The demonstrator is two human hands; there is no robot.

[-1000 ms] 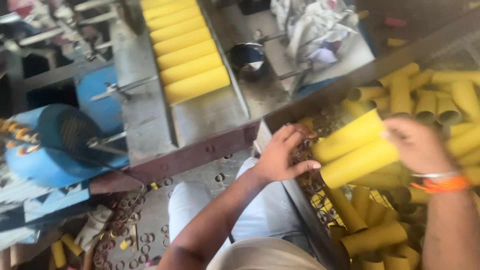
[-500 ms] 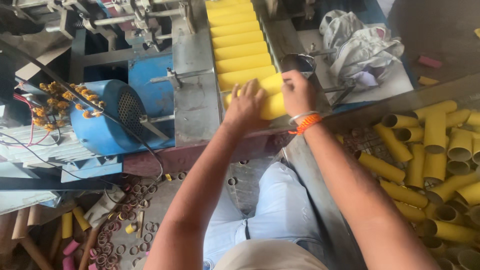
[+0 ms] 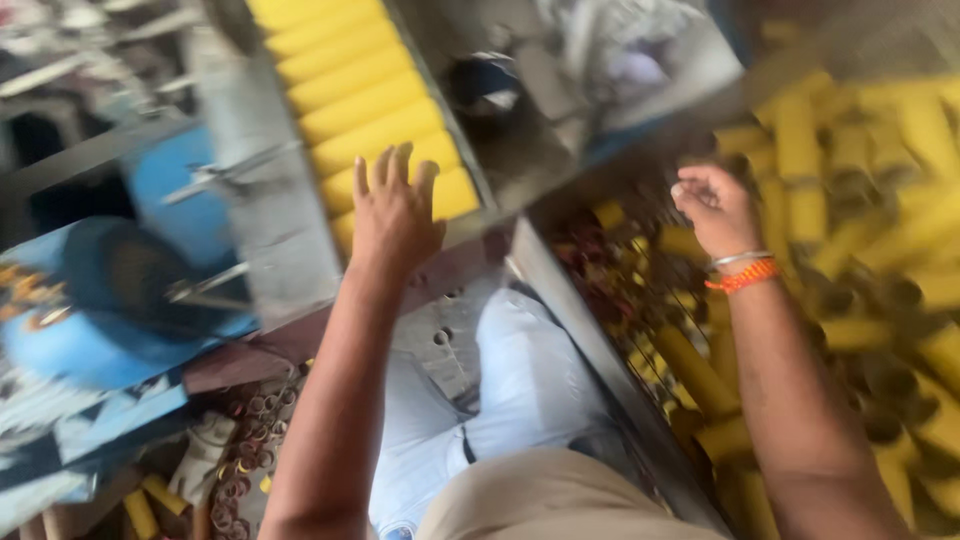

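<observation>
My left hand [image 3: 393, 208] is spread flat, fingers apart, resting against the near end of a row of yellow tubes [image 3: 350, 90] lying side by side in a metal chute. My right hand [image 3: 716, 205], with an orange band and a metal bangle at the wrist, hovers over a bin of loose yellow tubes [image 3: 850, 230] on the right. Its fingers are loosely curled and nothing shows in them. The picture is blurred by motion.
A blue motor housing [image 3: 95, 300] sits at the left beside the chute. A crumpled cloth [image 3: 620, 60] and a dark cup [image 3: 485, 95] lie on the grey bench behind. Small rings and tube offcuts [image 3: 230, 460] litter the floor by my light trousers.
Both hands were pressing tubes onto the chute's near end. My right hand has since swung right over the bin, empty. The left hand stays at the row.
</observation>
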